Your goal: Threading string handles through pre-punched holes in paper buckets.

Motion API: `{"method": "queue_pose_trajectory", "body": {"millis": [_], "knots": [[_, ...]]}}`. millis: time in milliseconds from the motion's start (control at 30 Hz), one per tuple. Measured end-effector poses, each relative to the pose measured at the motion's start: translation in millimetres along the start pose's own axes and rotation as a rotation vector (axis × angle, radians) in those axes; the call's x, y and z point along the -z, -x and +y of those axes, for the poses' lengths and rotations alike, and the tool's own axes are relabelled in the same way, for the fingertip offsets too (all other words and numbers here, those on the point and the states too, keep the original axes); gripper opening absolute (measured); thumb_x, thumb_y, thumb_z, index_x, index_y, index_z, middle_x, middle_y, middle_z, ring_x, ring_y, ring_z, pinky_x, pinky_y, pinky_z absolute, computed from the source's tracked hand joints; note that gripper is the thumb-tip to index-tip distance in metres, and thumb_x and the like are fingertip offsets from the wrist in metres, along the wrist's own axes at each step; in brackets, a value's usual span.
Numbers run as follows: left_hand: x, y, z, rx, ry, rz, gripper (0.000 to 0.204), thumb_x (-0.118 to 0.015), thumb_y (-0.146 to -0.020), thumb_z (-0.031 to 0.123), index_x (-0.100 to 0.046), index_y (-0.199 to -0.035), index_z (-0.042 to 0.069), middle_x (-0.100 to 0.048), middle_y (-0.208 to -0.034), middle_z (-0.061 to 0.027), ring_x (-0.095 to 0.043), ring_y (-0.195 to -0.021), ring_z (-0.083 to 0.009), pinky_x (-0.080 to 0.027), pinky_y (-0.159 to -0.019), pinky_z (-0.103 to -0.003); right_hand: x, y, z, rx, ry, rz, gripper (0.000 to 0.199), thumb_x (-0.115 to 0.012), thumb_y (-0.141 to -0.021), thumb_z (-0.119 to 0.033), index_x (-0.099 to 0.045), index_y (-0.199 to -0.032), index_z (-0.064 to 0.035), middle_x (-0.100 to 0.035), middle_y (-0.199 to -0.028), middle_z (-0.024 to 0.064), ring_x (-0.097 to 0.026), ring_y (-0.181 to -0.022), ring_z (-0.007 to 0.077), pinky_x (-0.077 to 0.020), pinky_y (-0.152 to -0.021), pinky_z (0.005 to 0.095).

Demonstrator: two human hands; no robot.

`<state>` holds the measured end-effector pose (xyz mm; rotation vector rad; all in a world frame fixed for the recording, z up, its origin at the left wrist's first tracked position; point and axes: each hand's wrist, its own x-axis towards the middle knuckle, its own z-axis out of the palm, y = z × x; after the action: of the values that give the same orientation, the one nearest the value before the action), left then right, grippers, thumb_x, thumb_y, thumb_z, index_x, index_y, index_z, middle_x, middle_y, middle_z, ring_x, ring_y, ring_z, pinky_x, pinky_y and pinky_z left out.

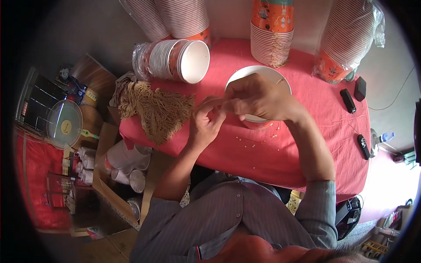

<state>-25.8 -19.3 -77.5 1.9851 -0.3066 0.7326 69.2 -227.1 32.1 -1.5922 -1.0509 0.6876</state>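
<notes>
My left hand [207,122] and my right hand [262,98] meet over the red-covered table, fingertips pinched close together. Whatever thin thing they pinch is too small or blurred to make out. Under my right hand stands a white-rimmed paper tub [240,75], its inside mostly covered by the hand; a bit of tan string hangs on its far right rim. A heap of tan strings [158,109] lies left of my left hand, at the table's edge. Small pale and reddish beads [254,145] are scattered on the cloth in front of the tub.
A sleeve of nested paper tubs [193,61] lies on its side behind the strings. Upright tub stacks [272,41] stand along the back. Black devices [347,101] rest at the right edge. An open cardboard box [112,162] with cups sits lower left, near a fan [65,120].
</notes>
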Motion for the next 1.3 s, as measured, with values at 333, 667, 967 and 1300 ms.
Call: {"method": "queue_pose_trajectory", "body": {"millis": [333,667,967,1300], "knots": [[3,-19,11,-0.222,-0.112,-0.090,0.021,-0.080,-0.097,0.002,-0.077,-0.117,0.003,-0.074,-0.132,-0.0145,-0.074,-0.112,-0.0313,-0.062,-0.085,-0.039,25,22,-11,0.034,0.068,0.060,0.023,-0.080,-0.102,-0.023,-0.078,-0.103,0.0003,-0.075,-0.087,0.0037,-0.069,-0.083,0.0104,-0.0554,-0.081,0.0296],[5,-26,1,-0.279,0.010,-0.227,0.018,-0.082,-0.096,0.003,-0.075,-0.112,0.002,-0.075,-0.110,-0.0120,-0.076,-0.105,-0.0293,-0.062,-0.087,-0.040,26,37,-31,0.012,0.038,-0.066,0.009,-0.075,-0.103,-0.006,-0.077,-0.107,0.0025,-0.075,-0.087,0.0050,-0.072,-0.082,0.0122,-0.0583,-0.076,0.0294],[35,-33,-8,-0.085,0.092,0.057,0.009,-0.076,-0.105,0.008,-0.072,-0.111,0.003,-0.071,-0.101,-0.0037,-0.067,-0.096,-0.0152,-0.055,-0.087,-0.030,38,37,-15,0.175,0.502,0.200,0.013,-0.080,-0.098,-0.008,-0.076,-0.107,0.0006,-0.079,-0.093,0.0073,-0.076,-0.087,0.0166,-0.0592,-0.080,0.0346],[42,-39,-61,0.393,0.459,0.244,0.011,-0.069,-0.113,0.023,-0.071,-0.114,0.013,-0.066,-0.086,0.0074,-0.053,-0.071,-0.0020,-0.039,-0.059,-0.021,46,17,7,0.083,0.530,0.090,0.079,-0.100,-0.079,-0.038,-0.067,-0.143,-0.0070,-0.077,-0.124,0.0125,-0.074,-0.113,0.0260,-0.0587,-0.101,0.0426]]}}
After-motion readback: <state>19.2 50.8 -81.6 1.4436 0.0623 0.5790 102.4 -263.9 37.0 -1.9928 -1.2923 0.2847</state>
